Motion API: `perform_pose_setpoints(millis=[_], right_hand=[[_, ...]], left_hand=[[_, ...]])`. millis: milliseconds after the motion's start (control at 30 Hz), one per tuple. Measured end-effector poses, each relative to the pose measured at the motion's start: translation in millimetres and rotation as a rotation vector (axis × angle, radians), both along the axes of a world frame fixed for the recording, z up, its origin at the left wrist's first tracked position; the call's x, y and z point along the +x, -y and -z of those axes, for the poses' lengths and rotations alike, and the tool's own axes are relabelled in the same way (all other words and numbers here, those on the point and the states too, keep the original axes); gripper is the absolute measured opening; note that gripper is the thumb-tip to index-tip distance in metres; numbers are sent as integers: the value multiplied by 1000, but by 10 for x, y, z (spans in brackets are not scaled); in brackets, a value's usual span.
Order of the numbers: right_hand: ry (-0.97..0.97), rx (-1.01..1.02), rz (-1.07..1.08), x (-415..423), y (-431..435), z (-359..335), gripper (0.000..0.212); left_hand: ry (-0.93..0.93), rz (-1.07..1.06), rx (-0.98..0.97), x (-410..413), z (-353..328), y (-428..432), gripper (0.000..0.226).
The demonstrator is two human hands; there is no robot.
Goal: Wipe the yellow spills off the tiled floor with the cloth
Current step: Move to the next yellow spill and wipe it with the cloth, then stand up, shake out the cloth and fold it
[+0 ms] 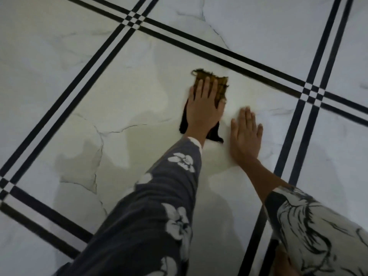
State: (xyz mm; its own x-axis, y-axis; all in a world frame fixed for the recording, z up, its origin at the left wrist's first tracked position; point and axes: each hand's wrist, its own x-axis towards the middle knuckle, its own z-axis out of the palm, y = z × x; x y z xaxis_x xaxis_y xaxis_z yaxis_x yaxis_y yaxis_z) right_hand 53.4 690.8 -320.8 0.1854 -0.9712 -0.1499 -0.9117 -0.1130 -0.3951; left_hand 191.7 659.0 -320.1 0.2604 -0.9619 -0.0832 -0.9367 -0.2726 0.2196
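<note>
Pressing cloth, left hand flat

Indoor tiled room (home-like): marble-look floor, black 2-line borders.

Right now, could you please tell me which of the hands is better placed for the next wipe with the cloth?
The left hand: it lies flat on the cloth, pressing it to the tiled floor. The right hand rests on bare tile beside it, holding nothing.
</note>
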Motion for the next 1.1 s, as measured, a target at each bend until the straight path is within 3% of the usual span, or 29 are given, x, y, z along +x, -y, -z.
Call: perform_pose_setpoints(millis=[167,300,633,767,833,933,1100], right_hand=[[237,26,122,10,-43,-155,53],[103,22,49,111,-187,-241,55],[-18,52,-317,1017,-485,-163,58],[-18,117,-333,1192,-412,-199,58],[14,190,-330,1260,-383,-283,57],[42,286,-359,1244,-330,-434,56],[101,363,-259,857,-50,-787,52]], left_hand=[[-11,287,13,-321,9,-488,65],[-57,303,2,-46,43,-1050,64],[35,-571,-11,1619,34,-1818,60],[8,-1133,-56,1426,105,-2097,62],[35,-1219,-96,1072,106,-2030,63],[-33,-1040,-74,512,87,-1684,65],[-67,-298,18,-251,-20,-1140,59]])
